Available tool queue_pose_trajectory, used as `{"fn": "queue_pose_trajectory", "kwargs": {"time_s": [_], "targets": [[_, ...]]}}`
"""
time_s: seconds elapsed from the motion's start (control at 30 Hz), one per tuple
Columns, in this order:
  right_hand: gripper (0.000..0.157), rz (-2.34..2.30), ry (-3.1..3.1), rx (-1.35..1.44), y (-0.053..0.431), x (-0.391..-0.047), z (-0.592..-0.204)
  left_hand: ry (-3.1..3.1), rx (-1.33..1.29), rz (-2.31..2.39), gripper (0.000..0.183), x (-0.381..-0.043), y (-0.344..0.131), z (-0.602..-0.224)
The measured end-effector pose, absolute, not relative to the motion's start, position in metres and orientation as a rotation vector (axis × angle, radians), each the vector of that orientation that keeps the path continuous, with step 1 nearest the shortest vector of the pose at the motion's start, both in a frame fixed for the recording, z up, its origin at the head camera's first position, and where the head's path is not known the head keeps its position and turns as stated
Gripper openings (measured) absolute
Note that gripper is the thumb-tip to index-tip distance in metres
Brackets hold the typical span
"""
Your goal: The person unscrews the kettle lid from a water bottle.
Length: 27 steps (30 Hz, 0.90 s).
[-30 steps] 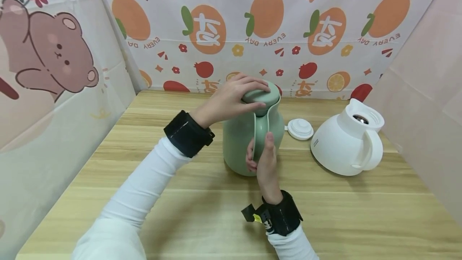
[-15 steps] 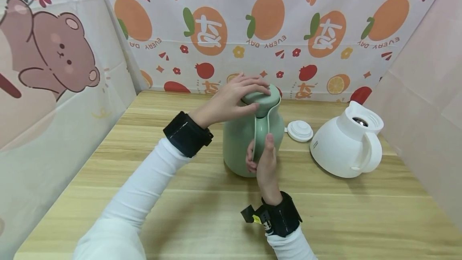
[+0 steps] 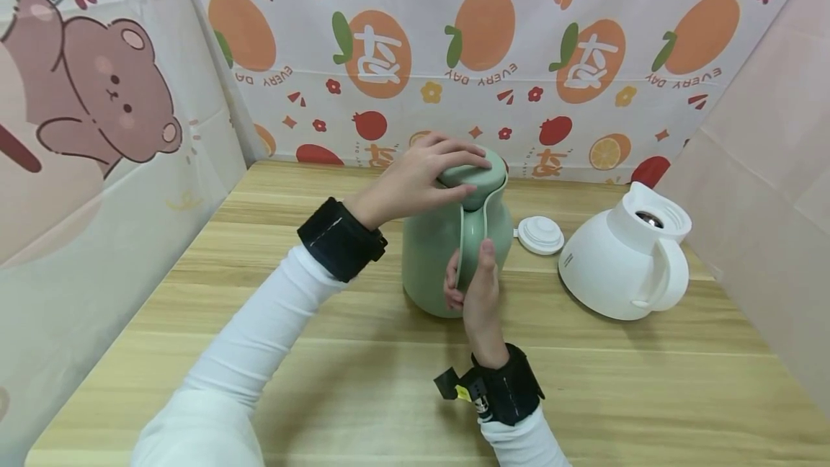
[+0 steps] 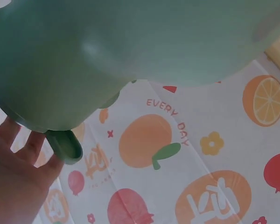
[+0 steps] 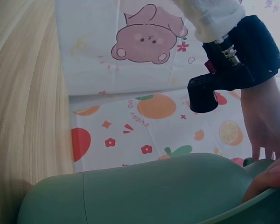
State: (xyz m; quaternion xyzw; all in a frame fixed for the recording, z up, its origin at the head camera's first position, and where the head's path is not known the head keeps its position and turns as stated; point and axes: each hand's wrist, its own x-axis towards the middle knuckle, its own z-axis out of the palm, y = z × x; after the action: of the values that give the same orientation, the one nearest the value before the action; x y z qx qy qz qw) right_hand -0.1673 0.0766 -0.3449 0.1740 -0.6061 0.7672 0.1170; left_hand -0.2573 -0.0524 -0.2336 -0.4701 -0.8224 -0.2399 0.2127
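A green vacuum jug (image 3: pixel 424 265) stands upright on the table in the head view, its handle (image 3: pixel 475 229) towards me. My left hand (image 3: pixel 418 175) lies over its round green lid (image 3: pixel 486 175), thumb on the near side and fingers bent across the top. Lower down, my right hand (image 3: pixel 481 294) grips the handle, with the thumb pointing up along it. In the left wrist view, fingers (image 4: pixel 30 149) spread at the green lid's edge. The right wrist view has the jug's side (image 5: pixel 144 196) close up, a thumb (image 5: pixel 270 179) at the right.
To the right stands a white vacuum jug (image 3: pixel 616 265) with an uncovered mouth. A white lid (image 3: pixel 541 235) lies on the wooden table (image 3: pixel 363 388) between the two jugs. Printed cloths (image 3: pixel 428 42) hang behind and at both sides.
The left thumb shifted a little back along the lid, then forward again; the fingers stay on top. The right hand and both jugs keep their places, while the head view shifts slightly.
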Motion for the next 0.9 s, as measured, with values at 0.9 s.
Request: {"fn": "queue_pose_trajectory", "kwargs": {"time_s": [0.9], "targets": [[0.065,2.269,-1.773,0.473,0.077,-0.168,-0.345,-2.242,-1.370,-0.674,0.035,-0.259,-0.063,-0.230]]}}
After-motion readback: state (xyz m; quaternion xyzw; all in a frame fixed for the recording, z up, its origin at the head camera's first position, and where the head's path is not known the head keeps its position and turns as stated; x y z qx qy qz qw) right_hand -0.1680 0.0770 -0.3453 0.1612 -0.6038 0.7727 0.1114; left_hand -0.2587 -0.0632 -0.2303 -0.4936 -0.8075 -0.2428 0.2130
